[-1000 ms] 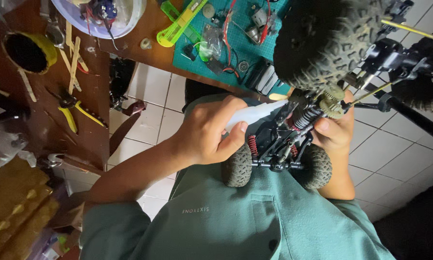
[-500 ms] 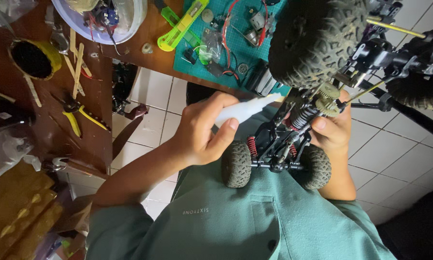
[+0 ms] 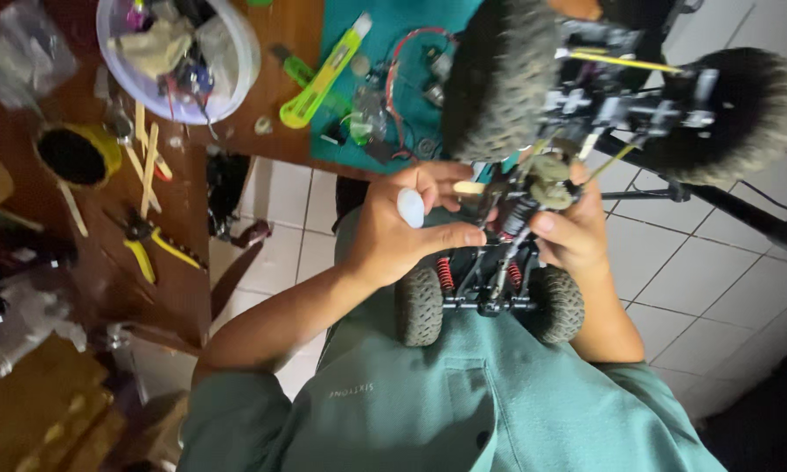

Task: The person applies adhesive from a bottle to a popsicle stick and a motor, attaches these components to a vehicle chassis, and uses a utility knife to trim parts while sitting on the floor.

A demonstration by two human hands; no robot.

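Observation:
I hold a radio-controlled car chassis (image 3: 498,280) upright against my teal shirt. Two knobby tyres (image 3: 498,79) are up near the camera and two smaller-looking wheels (image 3: 421,306) rest by my chest. My right hand (image 3: 573,234) grips the chassis by its middle, near the red shock springs. My left hand (image 3: 402,236) is closed around a white tube-like object (image 3: 409,208). Only its rounded end shows, and its tip points into the car's frame, where my fingers hide it.
A wooden table (image 3: 184,262) on the left carries a white bowl of parts (image 3: 179,57), a yellow cup (image 3: 74,156), yellow-handled pliers (image 3: 153,245) and wooden sticks. A teal mat (image 3: 393,52) holds a green knife (image 3: 323,79) and wires. A black tripod leg (image 3: 726,205) crosses the white tiled floor.
My left hand has pushed the white object further toward the chassis, so less of it shows. The car sits closer to the camera and the view has shifted slightly.

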